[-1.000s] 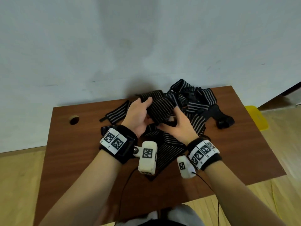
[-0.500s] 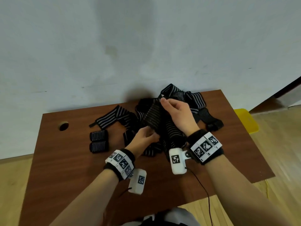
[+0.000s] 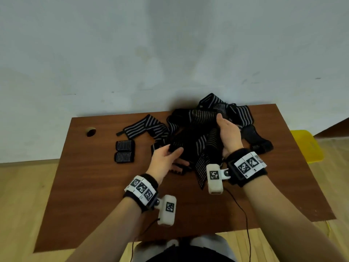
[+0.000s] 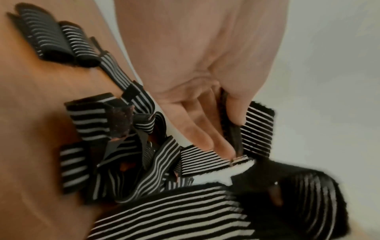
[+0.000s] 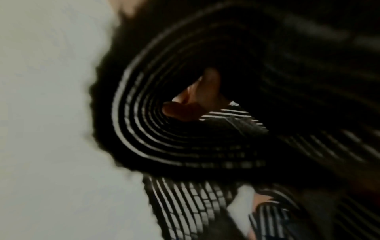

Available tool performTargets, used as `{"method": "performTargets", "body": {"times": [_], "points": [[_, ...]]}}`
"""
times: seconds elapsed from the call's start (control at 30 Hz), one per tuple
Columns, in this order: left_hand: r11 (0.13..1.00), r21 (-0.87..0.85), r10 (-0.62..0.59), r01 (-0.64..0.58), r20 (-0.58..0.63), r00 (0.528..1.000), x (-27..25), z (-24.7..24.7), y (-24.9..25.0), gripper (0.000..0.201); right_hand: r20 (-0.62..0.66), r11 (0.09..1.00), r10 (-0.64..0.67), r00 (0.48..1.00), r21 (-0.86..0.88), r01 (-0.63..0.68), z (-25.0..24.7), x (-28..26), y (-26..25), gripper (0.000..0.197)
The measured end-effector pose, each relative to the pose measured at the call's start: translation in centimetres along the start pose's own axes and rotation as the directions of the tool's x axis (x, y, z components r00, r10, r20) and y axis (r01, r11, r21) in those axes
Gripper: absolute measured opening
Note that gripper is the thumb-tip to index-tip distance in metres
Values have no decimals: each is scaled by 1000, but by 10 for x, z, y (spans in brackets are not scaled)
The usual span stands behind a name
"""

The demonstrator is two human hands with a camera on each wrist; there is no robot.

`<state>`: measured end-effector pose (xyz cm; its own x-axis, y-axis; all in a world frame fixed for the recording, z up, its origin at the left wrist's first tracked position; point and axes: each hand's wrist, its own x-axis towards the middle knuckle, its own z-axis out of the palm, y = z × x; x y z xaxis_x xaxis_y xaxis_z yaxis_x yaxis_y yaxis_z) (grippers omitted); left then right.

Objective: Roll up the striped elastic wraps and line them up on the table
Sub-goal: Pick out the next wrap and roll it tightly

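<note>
- A person's right hand [image 3: 229, 136] grips a striped elastic wrap [image 3: 203, 117], lifted above a tangled pile of wraps [image 3: 238, 118] at the back of a brown table [image 3: 75, 195].
- The left hand [image 3: 164, 160] pinches the wrap's lower end between thumb and fingers [image 4: 202, 129].
- Two rolled wraps [image 3: 124, 151] lie touching, one behind the other, left of the pile.
- One flat wrap [image 3: 141, 127] lies just behind them.
</note>
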<state>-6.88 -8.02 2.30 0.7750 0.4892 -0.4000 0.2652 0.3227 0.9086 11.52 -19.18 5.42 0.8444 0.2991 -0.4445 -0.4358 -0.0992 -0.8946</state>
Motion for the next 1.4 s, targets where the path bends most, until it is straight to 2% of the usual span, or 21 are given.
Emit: {"method": "performTargets", "body": {"times": [0.07,0.13,0.2,0.23,0.27,0.33,0.4,0.43,0.5,0.57,0.63,0.73,0.8,0.93,1.03,1.1,1.17,1.23,1.33,1.4], "points": [[998,-48,29,-38,-180,983,3,2,1,12,13,991,5,1000,-131,-3,-3,-3,9,51],[998,-20,54,-63,-326,944,4,2,6,9,45,927,-7,999,-374,23,-11,-6,19,55],[996,82,72,-45,-369,927,3,-5,12,8,110,788,-31,993,-609,92,-24,-7,26,56],[989,145,84,-32,-366,927,0,-8,16,11,147,749,-54,988,-648,138,-29,-8,26,52],[973,228,109,-28,-352,930,-3,-10,20,17,183,756,-89,979,-628,186,-34,-7,25,43],[900,433,194,-53,-289,938,-9,-12,29,27,254,862,-179,950,-425,276,-38,-12,13,26],[848,521,245,-98,-221,944,-16,-5,44,29,288,954,-235,928,-114,277,-38,-24,-3,32],[839,527,270,-134,-190,944,-21,1,53,29,303,970,-243,921,49,240,-38,-33,-13,35],[853,456,346,-255,-127,930,-29,12,71,20,351,941,-255,901,303,148,-39,-51,-28,36],[890,276,406,-362,-121,906,-38,21,86,6,399,871,-281,873,487,58,-41,-66,-37,37],[907,125,417,-401,-150,896,-44,28,93,15,443,816,-319,838,578,5,-40,-75,-43,43],[939,-27,331,-342,-196,923,-48,37,91,8,475,850,-364,801,521,77,-24,-81,-35,49],[956,-62,267,-288,-233,935,-48,38,82,11,464,871,-342,817,484,90,-15,-82,-23,44],[969,-164,130,-187,-307,943,-51,28,58,17,451,920,-189,872,392,-3,-9,-86,-10,43],[956,-265,49,-127,-283,958,-55,24,50,16,237,991,-91,967,116,65,9,-92,-2,39],[949,-303,18,-89,-229,973,-58,27,52,14,141,995,-87,986,-45,94,23,-96,7,31],[946,-321,-9,-53,-187,982,-58,29,53,14,124,998,-51,991,-31,56,31,-99,15,26],[948,-314,-14,-54,-208,978,-55,23,54,13,98,999,-27,995,19,26,31,-102,15,26],[960,-270,-12,-74,-305,952,-46,2,52,20,109,983,-123,986,150,106,19,-102,3,13],[966,-254,-33,-49,-309,951,-43,-7,51,25,170,973,-147,975,202,111,14,-102,-9,21]]}}
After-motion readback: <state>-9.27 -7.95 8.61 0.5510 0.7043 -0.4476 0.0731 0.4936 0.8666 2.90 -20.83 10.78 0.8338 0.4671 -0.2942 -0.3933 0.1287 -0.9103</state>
